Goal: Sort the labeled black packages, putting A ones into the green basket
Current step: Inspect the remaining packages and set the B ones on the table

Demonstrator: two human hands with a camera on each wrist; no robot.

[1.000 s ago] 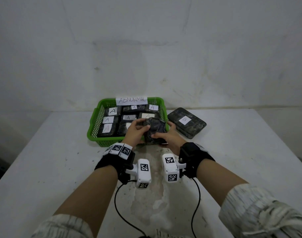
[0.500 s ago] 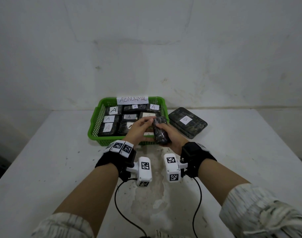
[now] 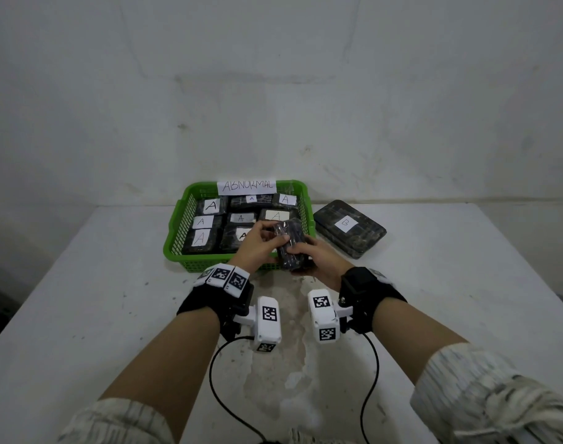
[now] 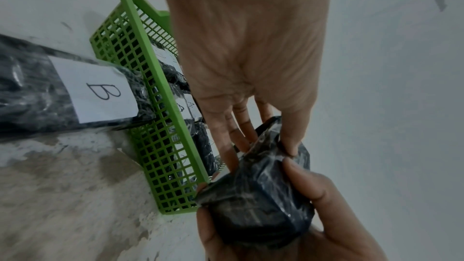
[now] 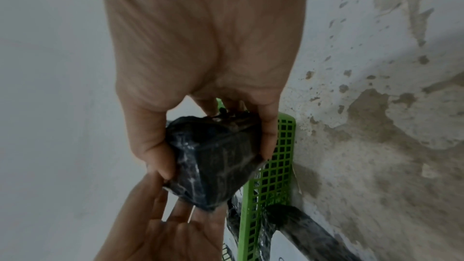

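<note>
Eight A packages (image 3: pixel 241 219) already lie in the green basket (image 3: pixel 174 238), a B package (image 3: pixel 350 229) sits beside it, and both the left hand (image 3: pixel 257 243) and right hand (image 3: pixel 318 261) grip one last package (image 3: pixel 289 245) over the basket's near rim, label hidden.

Head view looks down from above; both wrist views closely share the green basket (image 4: pixel 140 94).

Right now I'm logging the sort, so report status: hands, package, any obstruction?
Both hands, left hand and right hand, grip one black package. Held above green basket front rim, label unseen. Nothing blocking.
</note>
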